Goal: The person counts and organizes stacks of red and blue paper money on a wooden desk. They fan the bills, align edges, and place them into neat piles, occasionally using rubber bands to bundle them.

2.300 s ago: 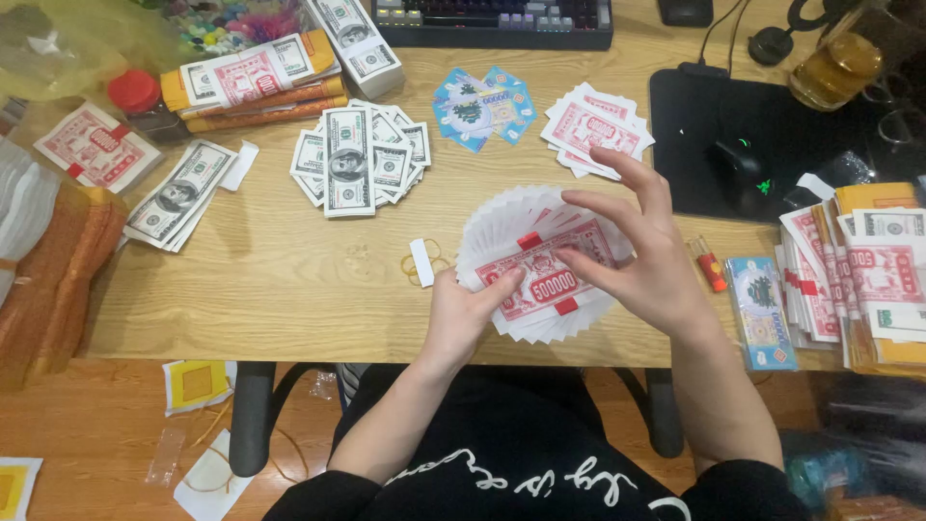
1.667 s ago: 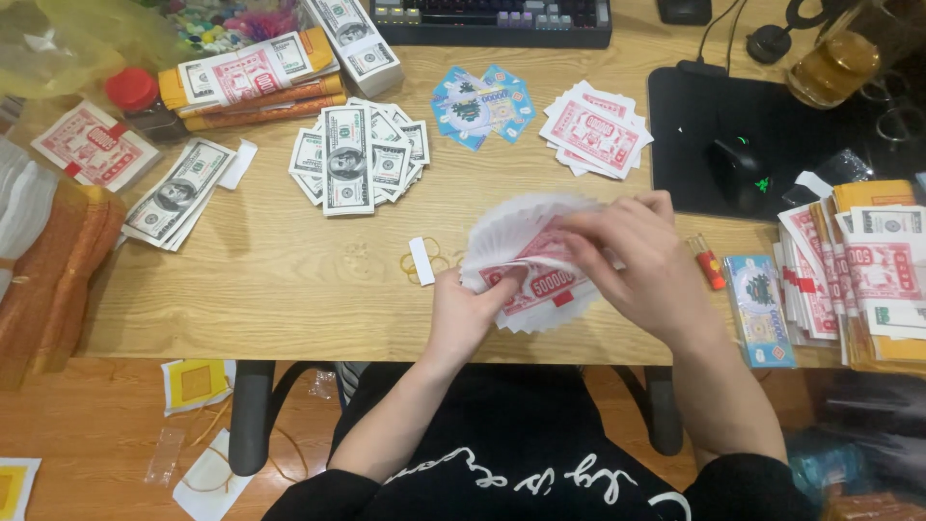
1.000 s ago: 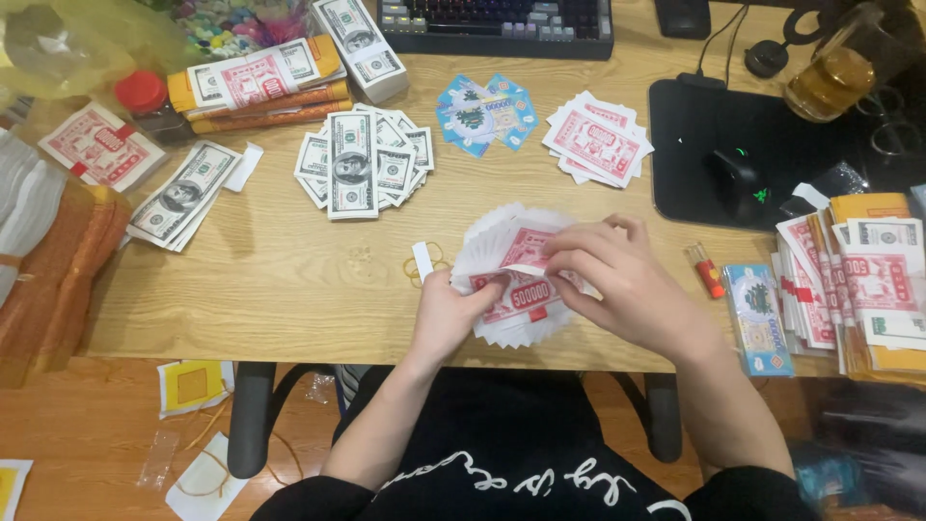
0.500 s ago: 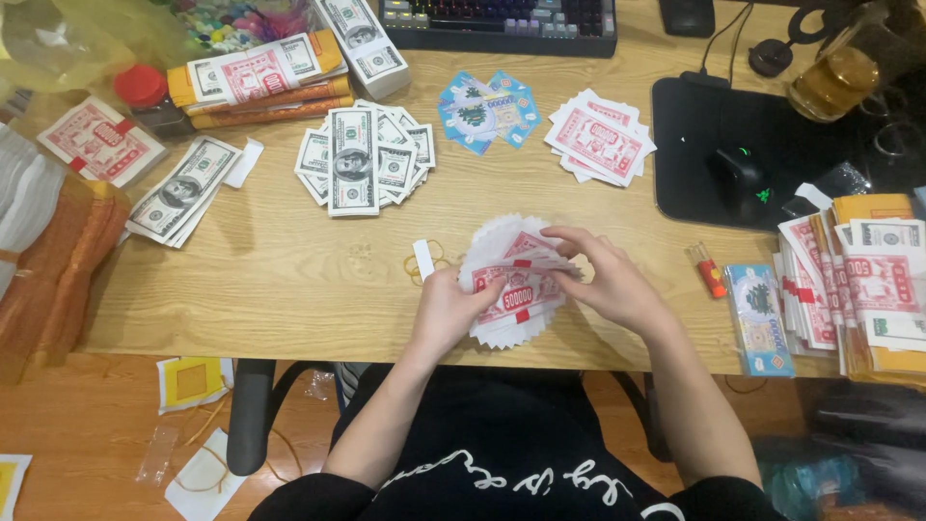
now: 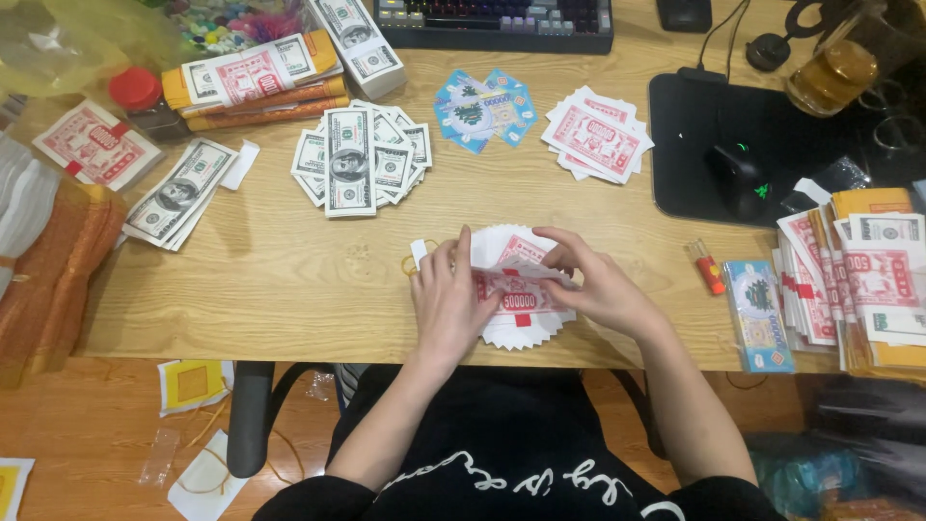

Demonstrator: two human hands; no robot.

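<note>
The left hand (image 5: 446,307) lay flat on the left part of one round fan of red-and-white paper notes (image 5: 521,333), fingers spread and pressing down on it. The right hand (image 5: 590,285) was pinched on the upper right edge of the same fan, fingertips closed on the top notes. The two hands were close together, with only the centre of the fan showing between them. The fan rested on the wooden desk (image 5: 280,280), at lower centre of the frame, near the front edge.

Just left of the left hand sat one small white paper strip (image 5: 419,253), with one rubber band (image 5: 409,266) beside it.

Further out, three more fans lay in the upper half of the frame: one green-grey fan of notes (image 5: 362,159) at upper centre-left, one blue fan (image 5: 482,106) at upper centre, and one red-and-white fan (image 5: 596,135) just right of it. One short stack of grey notes (image 5: 181,191) lay at centre left. One red-and-white bundle (image 5: 95,145) lay at upper left.

To the right of the hands, one small orange lighter (image 5: 707,268) lay on the desk, near one blue packet (image 5: 758,314). One black mouse (image 5: 741,180) sat on one black mat (image 5: 690,125) at upper right. One keyboard (image 5: 497,19) ran along the top edge.
</note>
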